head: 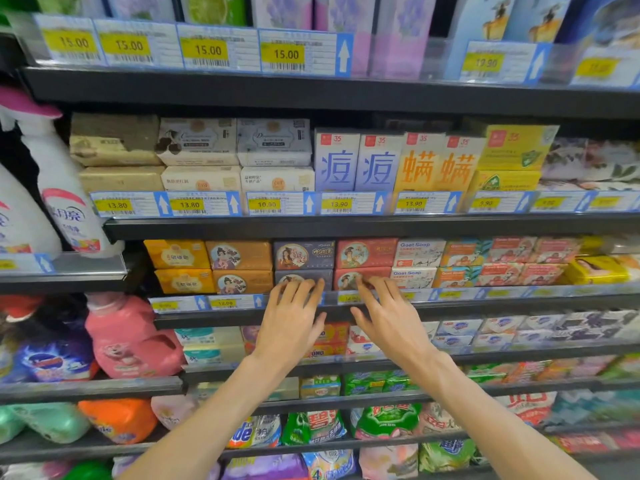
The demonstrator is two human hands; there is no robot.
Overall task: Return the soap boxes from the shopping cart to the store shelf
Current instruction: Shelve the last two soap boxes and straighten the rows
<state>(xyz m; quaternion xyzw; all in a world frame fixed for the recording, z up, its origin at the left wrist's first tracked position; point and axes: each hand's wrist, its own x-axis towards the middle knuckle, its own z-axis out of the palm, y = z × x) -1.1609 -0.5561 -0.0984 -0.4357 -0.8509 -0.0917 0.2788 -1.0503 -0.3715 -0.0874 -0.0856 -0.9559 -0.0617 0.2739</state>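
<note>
Both arms stretched to the store shelf (pixel 346 308). Left hand (pixel 294 322), fingers straight and spread, touching the lower purple soap box (pixel 304 276); right hand (pixel 384 318), likewise spread and gripping nothing, touching the lower red soap box (pixel 362 274). Both boxes at the shelf's front edge, mid-row, under matching ones.

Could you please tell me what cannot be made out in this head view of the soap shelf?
- Lower purple soap box: front partly covered by the left hand.
- Lower red soap box: partly covered by the right hand.
- Price tags behind the fingers: hidden or blurred.
- Shopping cart: outside the frame.
- Far-right boxes: print blurred.
</note>
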